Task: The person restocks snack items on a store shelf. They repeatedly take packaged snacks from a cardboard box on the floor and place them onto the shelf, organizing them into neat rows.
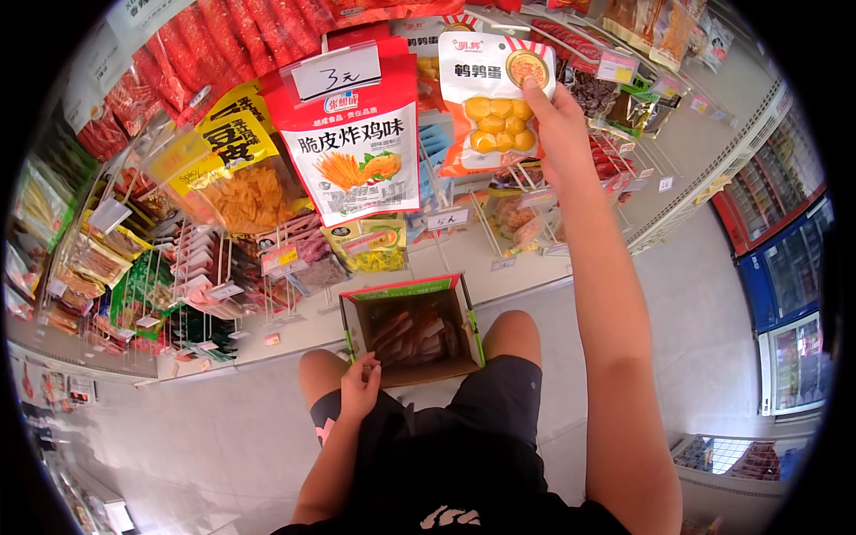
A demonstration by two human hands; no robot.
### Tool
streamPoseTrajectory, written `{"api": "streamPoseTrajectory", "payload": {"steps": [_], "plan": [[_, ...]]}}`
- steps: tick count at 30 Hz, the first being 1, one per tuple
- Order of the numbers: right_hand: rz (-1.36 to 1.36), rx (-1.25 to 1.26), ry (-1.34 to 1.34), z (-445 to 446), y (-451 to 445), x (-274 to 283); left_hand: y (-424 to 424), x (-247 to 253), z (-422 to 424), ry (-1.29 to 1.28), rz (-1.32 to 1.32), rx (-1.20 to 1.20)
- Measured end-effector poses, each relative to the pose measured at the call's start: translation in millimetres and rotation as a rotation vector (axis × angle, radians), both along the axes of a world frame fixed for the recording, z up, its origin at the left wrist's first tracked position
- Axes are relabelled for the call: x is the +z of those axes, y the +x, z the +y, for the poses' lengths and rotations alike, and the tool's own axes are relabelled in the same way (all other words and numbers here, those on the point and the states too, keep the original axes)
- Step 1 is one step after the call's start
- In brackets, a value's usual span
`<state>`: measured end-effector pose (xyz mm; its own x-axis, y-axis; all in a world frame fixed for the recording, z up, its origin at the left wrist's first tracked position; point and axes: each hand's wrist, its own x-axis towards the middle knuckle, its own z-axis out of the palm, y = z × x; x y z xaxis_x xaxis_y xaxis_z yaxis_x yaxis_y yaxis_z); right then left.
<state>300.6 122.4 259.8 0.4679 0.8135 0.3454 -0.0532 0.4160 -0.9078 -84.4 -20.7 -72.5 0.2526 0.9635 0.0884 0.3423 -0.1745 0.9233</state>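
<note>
My right hand (558,127) is raised to the rack, its fingers on the right edge of a white and orange snack packet (498,107) with yellow egg-like balls showing in it. A red and white snack bag (354,154) hangs just left of that packet, a handwritten price card (336,72) over its top. Low before me, between my knees, stands an open cardboard box (470,328) with several dark wrapped packets (414,334) inside. My left hand (361,384) rests by the box's near left corner, fingers slightly bent; whether they touch the rim I cannot tell.
Metal display hooks carry many snack bags, among them a yellow bag (234,167) at left and green and yellow packets (371,244) above the box. The white bottom shelf (528,287) runs behind the box. Blue and white display coolers (779,274) stand far right across the floor (682,321).
</note>
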Motion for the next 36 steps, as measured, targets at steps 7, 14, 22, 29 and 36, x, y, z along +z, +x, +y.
{"api": "streamPoseTrajectory", "payload": {"steps": [7, 14, 22, 29, 36], "plan": [[-0.070, 0.013, -0.031, 4, -1, -1, 8, -9, 6, -0.009, -0.013, -0.055], [-0.161, -0.041, -0.059, 28, 4, -5, 6, -17, 13, -0.056, 0.000, -0.003], [-0.878, -0.790, 0.221, 58, -3, -40, 4, -25, 13, -0.088, 0.009, -0.002], [-1.437, -0.600, 0.054, 57, -46, -40, 9, -24, 21, -0.065, 0.024, 0.022], [-1.474, -0.472, 0.218, 132, -14, -67, 4, -29, 19, -0.121, 0.082, 0.002]]}}
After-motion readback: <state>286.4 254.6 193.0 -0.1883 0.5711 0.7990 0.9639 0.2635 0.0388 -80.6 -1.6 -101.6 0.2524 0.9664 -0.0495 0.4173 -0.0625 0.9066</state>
